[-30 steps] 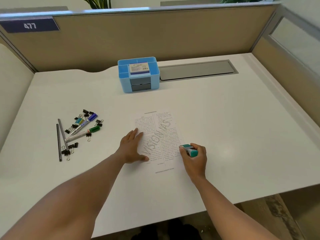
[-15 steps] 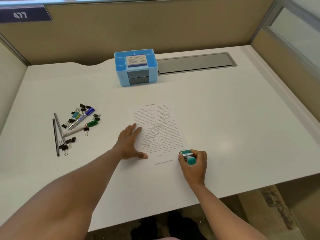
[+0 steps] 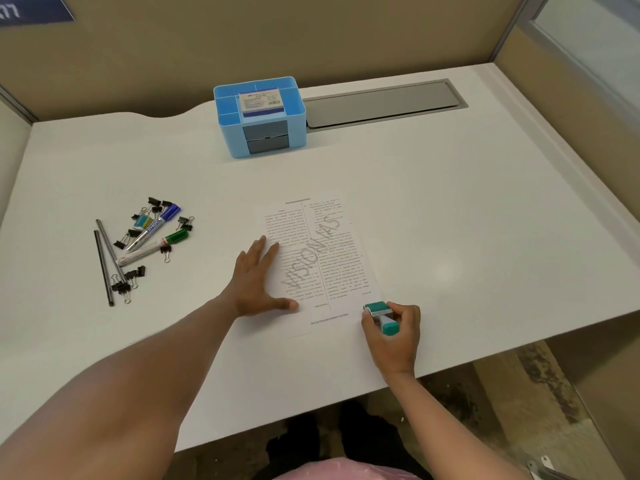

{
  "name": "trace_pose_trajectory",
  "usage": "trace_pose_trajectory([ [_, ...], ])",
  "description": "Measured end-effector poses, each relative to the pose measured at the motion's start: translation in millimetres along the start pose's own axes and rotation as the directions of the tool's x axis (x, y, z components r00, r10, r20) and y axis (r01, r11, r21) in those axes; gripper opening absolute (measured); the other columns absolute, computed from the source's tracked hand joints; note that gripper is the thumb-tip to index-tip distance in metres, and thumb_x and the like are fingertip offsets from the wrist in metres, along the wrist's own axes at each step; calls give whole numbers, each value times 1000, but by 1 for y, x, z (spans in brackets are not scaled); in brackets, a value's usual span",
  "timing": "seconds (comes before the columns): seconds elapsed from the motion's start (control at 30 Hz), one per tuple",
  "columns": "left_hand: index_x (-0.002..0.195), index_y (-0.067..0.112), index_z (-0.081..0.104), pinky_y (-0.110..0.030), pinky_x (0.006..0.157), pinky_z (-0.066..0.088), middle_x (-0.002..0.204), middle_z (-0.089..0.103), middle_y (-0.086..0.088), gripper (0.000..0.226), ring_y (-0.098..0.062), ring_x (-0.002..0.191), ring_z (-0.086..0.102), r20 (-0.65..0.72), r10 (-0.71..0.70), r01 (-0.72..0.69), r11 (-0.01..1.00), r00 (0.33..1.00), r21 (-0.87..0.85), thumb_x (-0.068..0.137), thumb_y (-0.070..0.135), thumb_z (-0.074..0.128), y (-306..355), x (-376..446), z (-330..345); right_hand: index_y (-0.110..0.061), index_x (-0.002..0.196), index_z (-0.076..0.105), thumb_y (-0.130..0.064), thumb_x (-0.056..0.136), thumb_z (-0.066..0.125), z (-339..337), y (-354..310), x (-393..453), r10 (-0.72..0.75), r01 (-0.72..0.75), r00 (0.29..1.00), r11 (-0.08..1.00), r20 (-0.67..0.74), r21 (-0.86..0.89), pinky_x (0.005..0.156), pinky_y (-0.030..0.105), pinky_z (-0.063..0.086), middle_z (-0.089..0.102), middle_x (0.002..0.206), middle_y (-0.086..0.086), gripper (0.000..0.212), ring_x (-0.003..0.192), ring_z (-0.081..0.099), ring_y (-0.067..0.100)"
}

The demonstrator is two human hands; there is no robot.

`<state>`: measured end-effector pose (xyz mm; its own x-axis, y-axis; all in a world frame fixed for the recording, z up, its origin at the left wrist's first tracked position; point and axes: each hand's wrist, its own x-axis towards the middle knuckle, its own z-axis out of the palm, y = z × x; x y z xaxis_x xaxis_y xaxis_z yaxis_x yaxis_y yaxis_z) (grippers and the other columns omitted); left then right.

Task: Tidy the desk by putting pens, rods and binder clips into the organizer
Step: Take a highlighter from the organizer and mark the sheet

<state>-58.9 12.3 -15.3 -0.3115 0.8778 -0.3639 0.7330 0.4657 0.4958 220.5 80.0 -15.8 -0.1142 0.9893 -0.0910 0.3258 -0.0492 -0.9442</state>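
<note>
The desk (image 3: pixel 450 209) is being kept mostly bare, w/ the organizer (image 3: pixel 259 116) being left at the back edge, well apart from the clutter; nothing from the pile is being seen inside it yet, so the tidying is judged not begun. The sheet (image 3: pixel 318 258) is being pinned at its left side by the left hand (image 3: pixel 258 282), fingers flat and spread, nothing gripped. The right hand (image 3: pixel 393 332) is being held curled round a teal stamp (image 3: pixel 381 315) at the sheet's bottom-right corner. Risk: if the sheet is being let go while the stamp is pulled off, it is probably being dragged or smudged. The rods (image 3: pixel 105 258), pens (image 3: pixel 152 240) and clips (image 3: pixel 126 285) are lying tangled at the left; rods are likely being rolled off toward the edge if swept carelessly, and clips, being small, are easily being dropped en route.
</note>
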Motion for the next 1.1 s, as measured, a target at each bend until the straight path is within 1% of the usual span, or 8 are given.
trace_pose_trajectory([
  [0.1,157,28,-9,-38,119,-18,162,-24,3,142,-9,145,-30,8,11,-11,1000,1000,15,50,89,63,-1,2,2,-22,102,47,-15,76,80,0,0,-2,-3,3,1000,1000,12,-13,70,11,54,50,104,-2,43,92,58,14],
  [0.2,157,26,-9,-40,119,-17,162,-24,1,146,-11,145,-30,19,24,-25,998,1000,59,46,94,57,-3,3,2,-23,103,46,-15,76,80,0,1,-3,-10,10,1000,1000,21,-26,69,7,52,50,105,-2,43,91,57,12],
  [0.4,157,24,-10,-41,119,-17,162,-25,-1,154,-14,146,-30,31,33,-36,995,999,97,36,104,41,-2,4,2,-23,104,46,-17,77,79,2,1,-2,-25,26,999,998,25,-54,74,18,55,48,105,-4,43,92,57,12],
  [0.5,157,23,-11,-42,119,-17,162,-25,-2,156,-15,146,-30,34,29,-32,994,999,105,34,105,38,-1,4,1,-22,105,46,-17,77,79,3,0,-1,-30,31,999,998,19,-53,75,19,55,48,105,-4,43,92,57,11],
  [0.77,156,24,-13,-42,119,-18,161,-28,-1,148,-16,145,-31,50,21,-27,991,999,128,43,94,51,1,4,1,-22,104,47,-18,77,79,5,-4,1,-44,45,999,997,19,-64,71,13,53,47,105,-5,42,91,57,10],
  [0.93,156,24,-14,-44,119,-18,160,-30,0,154,-16,145,-32,60,20,-27,993,998,117,37,99,48,2,4,0,-21,104,48,-17,77,79,5,-3,0,-49,51,999,995,25,-85,69,4,50,48,105,-4,42,90,56,9],
  [1.0,156,24,-14,-44,118,-18,160,-30,1,158,-16,145,-33,65,20,-27,994,998,109,32,104,41,3,5,0,-20,104,49,-16,77,79,5,-3,1,-50,53,998,994,27,-94,69,3,49,48,105,-4,41,90,56,10],
  [1.1,156,24,-14,-44,119,-18,160,-30,1,156,-16,145,-33,66,18,-26,993,998,112,34,101,46,2,5,0,-17,105,49,-17,77,79,5,-3,1,-35,38,999,994,33,-98,69,5,50,48,106,-3,41,90,55,10],
])
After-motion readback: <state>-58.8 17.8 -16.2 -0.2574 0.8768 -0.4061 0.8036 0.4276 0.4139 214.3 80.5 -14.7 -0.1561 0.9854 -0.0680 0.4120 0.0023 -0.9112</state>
